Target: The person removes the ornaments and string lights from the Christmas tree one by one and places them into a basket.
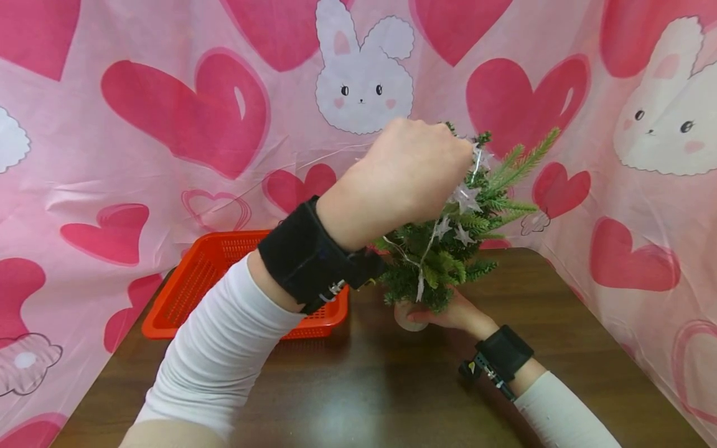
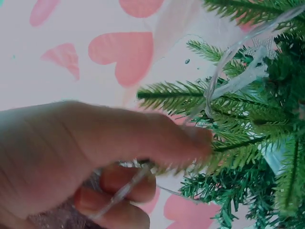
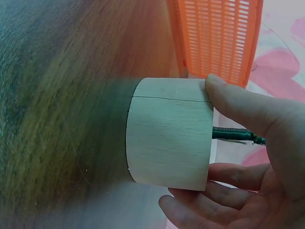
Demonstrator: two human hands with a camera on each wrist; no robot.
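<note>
A small artificial Christmas tree (image 1: 476,218) stands right of centre in the head view, with a clear wire of star-shaped string lights (image 1: 465,198) draped over its branches. My left hand (image 1: 403,168) is raised at the tree's upper left. In the left wrist view, its thumb and curled fingers pinch the string-light wire (image 2: 126,188) beside the green branches (image 2: 252,119). Low down, my right hand (image 1: 448,311) grips the pale round wooden base (image 3: 169,136), thumb on one side and fingers on the other. The green trunk (image 3: 233,134) rises out of the base past that hand.
An orange perforated plastic basket (image 1: 187,280) sits on the brown wooden table (image 1: 358,398), left of the tree and partly behind my left forearm. Pink cloth (image 1: 168,168) printed with hearts and rabbits hangs behind and around the table. A thin wire trails leftward across it.
</note>
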